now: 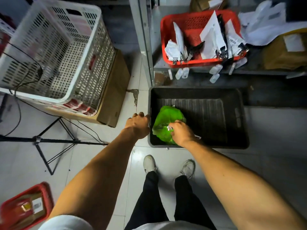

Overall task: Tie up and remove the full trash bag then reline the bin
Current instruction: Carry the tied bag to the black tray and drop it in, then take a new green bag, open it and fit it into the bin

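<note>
A black rectangular bin point(239, 117) sits on the floor below a metal shelf. Inside it, at the near left corner, lies a bright green plastic trash bag point(167, 117), crumpled and low. My right hand point(181, 132) is down in the bin, fingers closed on the top of the green bag. My left hand point(137, 124) rests on the bin's left rim, fingers curled over the edge. The rest of the bin's ribbed bottom is bare.
A white perforated crate point(54, 47) on a cardboard box point(114, 90) stands at the left. A red basket point(172, 60) of papers sits on the shelf above the bin. A black stand point(49, 140) and cables cross the floor left. Another red basket point(25, 206) lies bottom left.
</note>
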